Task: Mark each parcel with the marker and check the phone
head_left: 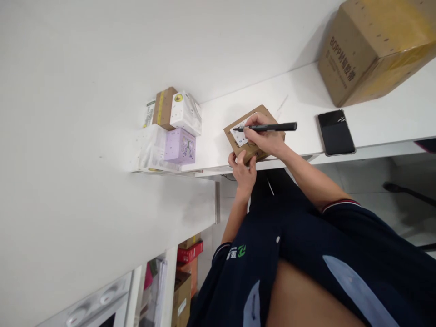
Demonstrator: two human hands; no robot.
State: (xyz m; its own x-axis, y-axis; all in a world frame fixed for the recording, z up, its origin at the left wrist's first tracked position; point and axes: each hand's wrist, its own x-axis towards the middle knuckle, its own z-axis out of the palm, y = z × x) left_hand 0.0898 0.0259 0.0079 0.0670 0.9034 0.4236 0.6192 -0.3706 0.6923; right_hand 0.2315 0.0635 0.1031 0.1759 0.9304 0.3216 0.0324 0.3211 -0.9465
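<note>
A small brown cardboard box lies at an angle on the white table, by its front edge. A white label is on its upper face. My right hand pinches a black marker pen and rests over the box. The pen's tip points left and is at the label; whether it touches cannot be made out. My left hand grips the box's near edge with bent fingers. Part of the box is hidden beneath my right hand and forearm.
Left on the table stand a lilac box, a white box and a brown box with yellow tape. A black phone lies to the right, before a large taped carton. Shelves with a red box are below left.
</note>
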